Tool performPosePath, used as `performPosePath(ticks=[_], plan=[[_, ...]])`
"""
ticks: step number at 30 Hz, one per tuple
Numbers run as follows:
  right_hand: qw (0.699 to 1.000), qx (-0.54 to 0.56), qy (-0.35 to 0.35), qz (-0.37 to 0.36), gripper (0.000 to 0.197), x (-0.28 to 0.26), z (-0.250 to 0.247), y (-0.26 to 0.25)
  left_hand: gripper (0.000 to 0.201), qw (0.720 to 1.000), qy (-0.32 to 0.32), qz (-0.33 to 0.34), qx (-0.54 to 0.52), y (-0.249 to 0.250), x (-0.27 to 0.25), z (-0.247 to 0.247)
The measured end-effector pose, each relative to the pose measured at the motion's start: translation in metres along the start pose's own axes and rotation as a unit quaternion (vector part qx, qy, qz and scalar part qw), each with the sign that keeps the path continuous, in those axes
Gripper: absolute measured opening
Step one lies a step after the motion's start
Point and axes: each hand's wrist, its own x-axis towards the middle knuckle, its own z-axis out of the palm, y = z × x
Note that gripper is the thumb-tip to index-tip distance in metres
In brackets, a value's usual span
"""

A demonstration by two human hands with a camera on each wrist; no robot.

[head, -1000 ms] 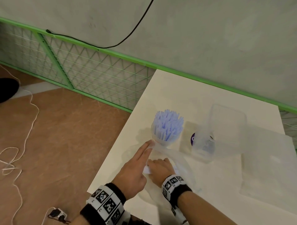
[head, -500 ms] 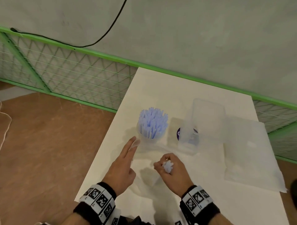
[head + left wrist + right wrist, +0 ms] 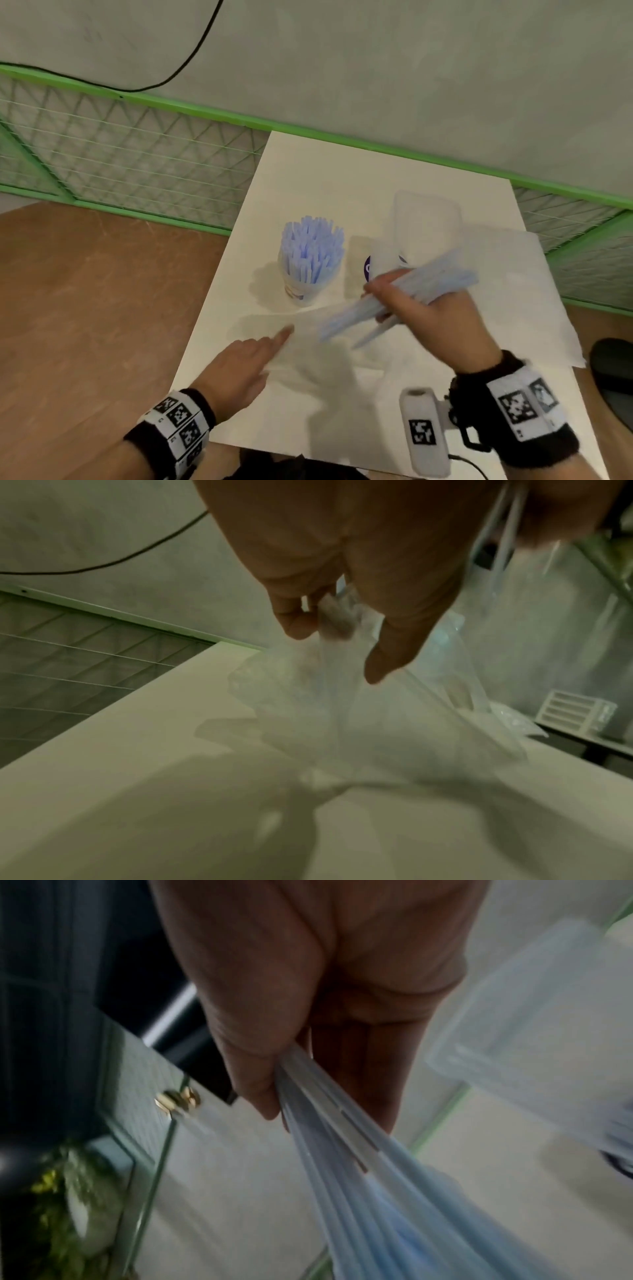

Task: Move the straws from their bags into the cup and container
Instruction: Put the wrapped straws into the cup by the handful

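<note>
Straws (image 3: 404, 294), a pale blue bundle, sit clamped in my right hand (image 3: 428, 308), fingers curled round them, above the table's middle, just in front of the clear container (image 3: 424, 219). My left hand (image 3: 239, 370) pinches the limp clear bag (image 3: 342, 696) near the table's (image 3: 342, 171) left edge. Cup (image 3: 305, 291) at the left side already stands packed with straws. I judge one half done; this bundle is not yet in the container.

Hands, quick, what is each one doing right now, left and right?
Left hand: pinches the clear plastic bag above the table.
Right hand: grips a bundle of pale blue straws.
</note>
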Motion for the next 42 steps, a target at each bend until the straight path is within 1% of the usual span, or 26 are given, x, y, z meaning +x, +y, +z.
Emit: performPosePath(ticks=[1, 3, 5, 7, 8, 10, 11, 14, 16, 17, 18, 19, 20, 21, 24, 25, 27, 28, 29, 31, 33, 34, 36, 38, 40, 42], plan=[[0.999, 0.014, 0.031, -0.010, 0.011, 0.004, -0.007, -0.004, 0.085, 0.999, -0.013, 0.024, 0.032, -0.005, 0.001, 0.009], [0.997, 0.008, 0.077, -0.004, 0.011, 0.013, -0.012, 0.006, 0.073, 0.993, -0.041, 0.056, 0.097, -0.011, 0.001, 0.026], [0.994, -0.002, 0.103, 0.042, 0.009, 0.022, -0.005, 0.038, 0.061, 0.985, -0.057, 0.066, 0.148, -0.009, 0.001, 0.038], [0.989, 0.000, 0.109, 0.098, 0.010, 0.024, 0.012, 0.078, 0.040, 0.980, -0.063, 0.048, 0.184, -0.002, 0.000, 0.043], [0.988, -0.014, 0.104, 0.117, 0.011, 0.021, 0.021, 0.094, 0.039, 0.980, -0.070, 0.032, 0.183, 0.001, 0.002, 0.044], [0.982, -0.070, 0.078, 0.158, 0.014, 0.015, 0.035, 0.119, 0.045, 0.982, -0.084, -0.003, 0.170, 0.007, 0.008, 0.044], [0.978, -0.084, 0.065, 0.180, 0.018, 0.012, 0.038, 0.128, 0.047, 0.982, -0.087, -0.013, 0.169, 0.008, 0.011, 0.045], [0.969, -0.094, 0.041, 0.225, 0.029, 0.009, 0.038, 0.141, 0.058, 0.978, -0.142, -0.060, 0.141, 0.007, 0.020, 0.045], [0.966, -0.148, 0.033, 0.209, 0.027, 0.010, 0.032, 0.140, 0.070, 0.972, -0.174, -0.078, 0.135, 0.012, 0.029, 0.044], [0.968, -0.157, 0.045, 0.190, 0.024, 0.011, 0.027, 0.136, 0.075, 0.970, -0.183, -0.070, 0.144, 0.016, 0.034, 0.046], [0.970, -0.164, 0.060, 0.171, 0.021, 0.012, 0.021, 0.131, 0.074, 0.965, -0.202, -0.065, 0.151, 0.020, 0.038, 0.049], [0.968, -0.188, 0.072, 0.150, 0.023, 0.014, 0.016, 0.129, 0.065, 0.955, -0.248, -0.084, 0.140, 0.025, 0.042, 0.049], [0.962, -0.226, 0.076, 0.135, 0.028, 0.016, 0.011, 0.130, 0.055, 0.949, -0.267, -0.092, 0.141, 0.030, 0.047, 0.050], [0.954, -0.258, 0.072, 0.133, 0.032, 0.019, 0.008, 0.133, 0.049, 0.947, -0.269, -0.091, 0.148, 0.034, 0.052, 0.051], [0.944, -0.274, 0.050, 0.175, 0.034, 0.026, 0.007, 0.153, 0.047, 0.954, -0.245, -0.083, 0.149, 0.038, 0.064, 0.047], [0.942, -0.274, 0.044, 0.187, 0.035, 0.028, 0.006, 0.158, 0.046, 0.966, -0.206, -0.075, 0.134, 0.037, 0.066, 0.042], [0.947, -0.259, 0.057, 0.183, 0.037, 0.031, 0.003, 0.152, 0.040, 0.993, -0.079, -0.034, 0.076, 0.037, 0.069, 0.021], [0.951, -0.250, 0.067, 0.168, 0.039, 0.032, -0.001, 0.143, 0.035, 1.000, -0.008, -0.006, 0.025, 0.038, 0.068, 0.009], [0.955, -0.247, 0.078, 0.142, 0.041, 0.033, -0.004, 0.132, 0.032, 0.998, 0.058, 0.018, -0.017, 0.040, 0.068, -0.004], [0.962, -0.243, 0.097, 0.077, 0.040, 0.035, -0.011, 0.107, 0.029, 0.986, 0.155, 0.045, -0.039, 0.043, 0.070, -0.031], [0.971, -0.213, 0.106, 0.026, 0.034, 0.039, -0.018, 0.081, 0.031, 0.971, 0.232, 0.043, -0.036, 0.043, 0.077, -0.059], [0.976, -0.191, 0.107, 0.005, 0.032, 0.041, -0.021, 0.068, 0.033, 0.965, 0.257, 0.039, -0.029, 0.041, 0.082, -0.071], [0.989, -0.123, 0.083, -0.025, 0.020, 0.044, -0.024, 0.041, 0.043, 0.966, 0.258, 0.025, -0.016, 0.035, 0.095, -0.088], [0.996, -0.076, 0.039, -0.040, 0.014, 0.047, -0.020, 0.017, 0.054, 0.976, 0.217, 0.007, 0.001, 0.023, 0.112, -0.096], [0.997, -0.061, -0.007, -0.047, 0.014, 0.052, -0.010, 0.005, 0.062, 0.987, 0.160, -0.013, 0.000, 0.012, 0.129, -0.097], [0.995, -0.078, -0.040, -0.055, 0.024, 0.061, 0.002, 0.001, 0.063, 0.992, 0.113, -0.030, -0.049, 0.004, 0.142, -0.098]])
